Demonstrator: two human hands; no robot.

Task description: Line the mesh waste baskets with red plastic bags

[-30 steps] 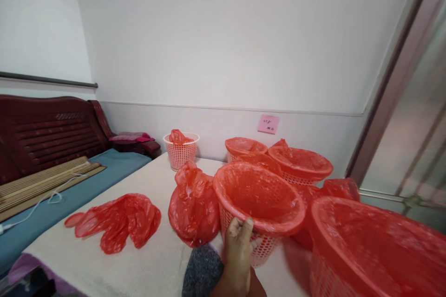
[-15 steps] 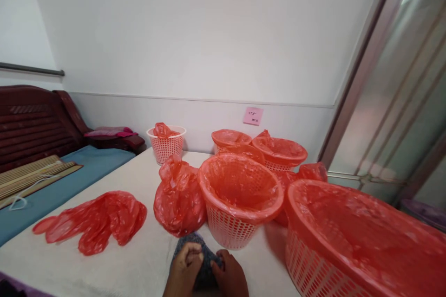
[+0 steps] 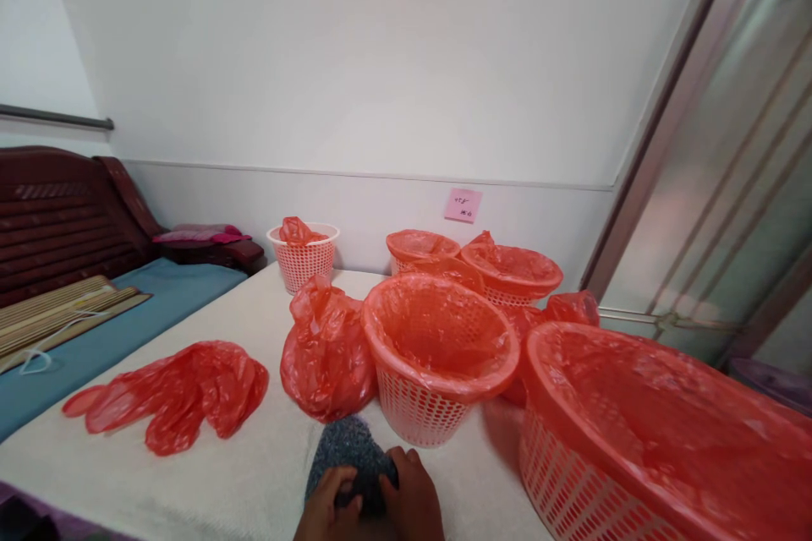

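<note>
A dark grey-blue, speckled, fuzzy piece of fabric (image 3: 351, 445) lies on the near part of the white-covered table, its rounded end pointing away from me. My left hand (image 3: 331, 505) is curled on its near left part, fingers bent and closed on the cloth. Across from it, my right hand (image 3: 411, 497) pinches the right side with thumb and fingers. The fabric's near end is hidden by my hands and the frame edge. Just beyond it stand a bulging red plastic bag (image 3: 326, 355) and a white basket with a red liner (image 3: 422, 410).
A large lined basket (image 3: 571, 448) stands at right. Smaller lined baskets (image 3: 424, 245) and a white basket (image 3: 304, 262) sit by the wall. A crumpled red bag (image 3: 190, 393) lies at left on the white tabletop (image 3: 247, 473). A pink note (image 3: 463, 205) is on the wall.
Both hands have shifted slightly down toward me, and more of the fabric's far end shows. My left fingers now lie lower on it. The view has tilted a little.
</note>
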